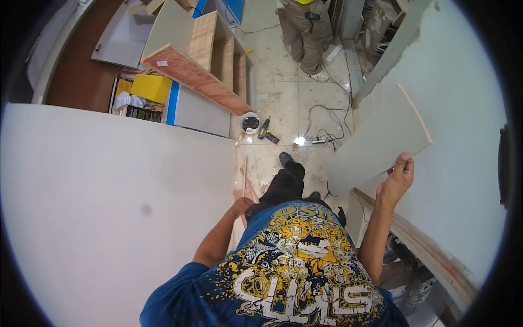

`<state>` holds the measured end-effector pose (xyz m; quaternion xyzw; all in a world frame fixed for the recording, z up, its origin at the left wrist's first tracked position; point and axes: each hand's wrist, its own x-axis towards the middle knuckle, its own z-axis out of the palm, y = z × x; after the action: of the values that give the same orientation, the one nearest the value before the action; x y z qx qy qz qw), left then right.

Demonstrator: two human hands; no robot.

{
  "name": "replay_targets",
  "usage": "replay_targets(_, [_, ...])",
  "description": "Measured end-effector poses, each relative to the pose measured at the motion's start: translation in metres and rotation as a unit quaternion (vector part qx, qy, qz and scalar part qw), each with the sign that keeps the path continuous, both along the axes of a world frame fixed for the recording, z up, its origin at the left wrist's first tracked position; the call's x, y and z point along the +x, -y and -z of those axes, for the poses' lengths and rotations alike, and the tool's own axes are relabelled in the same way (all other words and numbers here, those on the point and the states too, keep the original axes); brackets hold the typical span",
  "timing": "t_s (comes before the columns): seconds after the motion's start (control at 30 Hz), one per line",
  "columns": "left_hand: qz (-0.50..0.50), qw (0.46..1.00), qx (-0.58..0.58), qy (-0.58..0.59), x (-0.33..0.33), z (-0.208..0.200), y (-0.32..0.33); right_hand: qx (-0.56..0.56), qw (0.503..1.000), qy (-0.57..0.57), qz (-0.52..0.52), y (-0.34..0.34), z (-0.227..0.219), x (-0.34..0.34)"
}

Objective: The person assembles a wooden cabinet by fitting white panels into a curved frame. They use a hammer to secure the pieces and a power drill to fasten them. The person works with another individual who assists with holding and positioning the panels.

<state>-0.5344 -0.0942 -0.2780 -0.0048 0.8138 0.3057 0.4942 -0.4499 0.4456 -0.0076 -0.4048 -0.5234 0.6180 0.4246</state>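
My right hand point(399, 177) is raised at the right, its thumb and fingers gripping the lower edge of a pale board point(376, 144). The board stands tilted, its curved raw wood edge facing away from me to the right. At my waist, my left hand point(243, 206) is closed, with its fingertips turned in against my dark trousers. Just beyond it a thin wooden strip point(244, 175) shows; whether the hand holds this strip is hard to tell.
A large white panel point(120, 191) fills the left. Ahead lie a cordless drill point(267, 132), a white bucket point(250, 123) and loose cables point(329, 122). An open wooden cabinet point(210, 52) and yellow box point(150, 87) stand at far left. Another person point(309, 32) stands ahead.
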Motion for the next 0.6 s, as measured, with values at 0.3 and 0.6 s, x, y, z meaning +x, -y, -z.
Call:
replay_targets(0.3, [-0.14,0.99,0.025,0.009,-0.227,-0.064,-0.021,-0.019,0.998,-0.028,-0.044,0.01,-0.017,-0.141])
replay_targets(0.6, [-0.225,0.972,0.065,-0.02,-0.281,-0.06,-0.063,-0.039,0.992,-0.069,-0.097,0.007,-0.045,-0.244])
